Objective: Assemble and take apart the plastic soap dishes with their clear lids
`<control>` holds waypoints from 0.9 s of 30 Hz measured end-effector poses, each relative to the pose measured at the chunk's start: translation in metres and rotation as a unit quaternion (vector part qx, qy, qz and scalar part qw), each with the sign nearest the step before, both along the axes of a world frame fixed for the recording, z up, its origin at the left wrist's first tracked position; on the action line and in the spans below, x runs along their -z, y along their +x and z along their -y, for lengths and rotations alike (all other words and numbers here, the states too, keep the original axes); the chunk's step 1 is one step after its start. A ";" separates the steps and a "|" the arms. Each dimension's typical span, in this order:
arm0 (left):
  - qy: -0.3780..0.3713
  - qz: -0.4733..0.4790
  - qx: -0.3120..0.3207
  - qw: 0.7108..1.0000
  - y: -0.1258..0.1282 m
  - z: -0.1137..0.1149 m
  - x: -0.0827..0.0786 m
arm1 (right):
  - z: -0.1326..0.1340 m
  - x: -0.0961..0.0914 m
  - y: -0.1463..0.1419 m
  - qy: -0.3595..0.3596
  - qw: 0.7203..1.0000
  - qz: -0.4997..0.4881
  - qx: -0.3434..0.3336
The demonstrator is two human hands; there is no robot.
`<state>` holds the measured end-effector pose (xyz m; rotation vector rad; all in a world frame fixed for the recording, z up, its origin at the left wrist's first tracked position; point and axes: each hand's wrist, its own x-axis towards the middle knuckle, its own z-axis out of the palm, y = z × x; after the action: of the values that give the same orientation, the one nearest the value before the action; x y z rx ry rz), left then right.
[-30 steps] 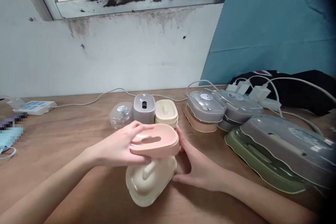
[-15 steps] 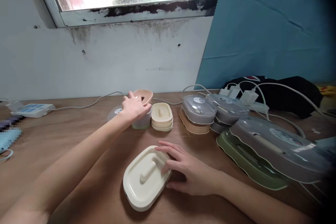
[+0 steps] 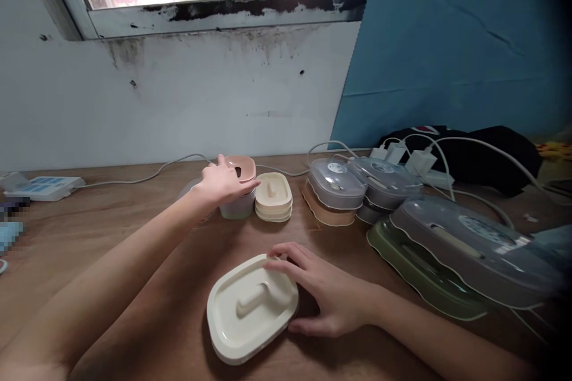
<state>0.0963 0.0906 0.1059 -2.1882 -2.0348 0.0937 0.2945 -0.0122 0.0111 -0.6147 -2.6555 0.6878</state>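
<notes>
My left hand (image 3: 223, 186) reaches to the back of the table. Its fingers are around a pink oblong lid (image 3: 245, 165) with a dark slot, which sits level on a pale container (image 3: 239, 209). A clear lid or box is partly hidden behind that wrist. My right hand (image 3: 319, 292) grips the right end of a cream oblong lidded box (image 3: 232, 333) with a raised bar in its middle, fingers over the far rim and thumb at the near side. The box rests on the table in front of me. Beside the pink lid stands a stack of small cream lids (image 3: 273, 205).
At the right stand grey-lidded boxes (image 3: 337, 187), a large clear-lidded box (image 3: 473, 256) and a green tray-like piece (image 3: 420, 277). White chargers and cables (image 3: 420, 161) lie before a black bag (image 3: 500, 155). A white power strip (image 3: 47, 187) is at the far left.
The pink lid has gone from tilted to level on the container under my left hand. The cream box has turned clockwise in my right hand. The view has shifted slightly.
</notes>
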 end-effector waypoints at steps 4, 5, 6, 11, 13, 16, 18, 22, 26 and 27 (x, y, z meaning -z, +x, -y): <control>0.018 -0.012 0.014 1.000 0.000 0.003 0.000 | -0.002 0.001 -0.001 -0.009 0.999 0.029 -0.013; 0.026 -0.015 0.021 0.999 -0.001 0.003 0.001 | -0.003 0.001 -0.001 -0.015 0.999 0.032 -0.015; 0.034 -0.020 0.030 0.999 -0.001 0.003 0.003 | -0.003 0.001 -0.002 -0.022 0.999 0.030 -0.015; 0.079 -0.046 0.113 0.989 -0.005 0.003 0.014 | -0.003 0.003 -0.004 -0.048 0.999 -0.007 0.002; 0.093 -0.049 0.142 0.984 -0.008 0.002 0.018 | -0.002 0.003 -0.004 -0.053 0.999 -0.009 0.003; 0.089 -0.051 0.186 0.977 -0.013 0.001 0.018 | -0.002 0.002 -0.004 -0.054 0.999 -0.005 0.002; 0.072 -0.048 0.214 0.973 -0.017 0.001 0.016 | -0.002 0.001 -0.004 -0.054 0.999 -0.002 0.001; 0.057 -0.037 0.248 0.966 -0.019 -0.001 0.013 | -0.002 0.002 -0.003 -0.051 0.999 -0.001 0.003; 0.060 -0.028 0.246 0.967 -0.018 -0.004 0.016 | -0.002 0.001 -0.002 -0.042 0.999 0.001 0.003; 0.062 -0.026 0.243 0.968 -0.018 -0.005 0.017 | -0.002 0.001 -0.002 -0.041 0.999 0.001 0.003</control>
<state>0.0780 0.0959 0.0893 -2.4959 -1.3807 -0.0311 0.2921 -0.0104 0.0099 -0.6451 -2.6373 0.7989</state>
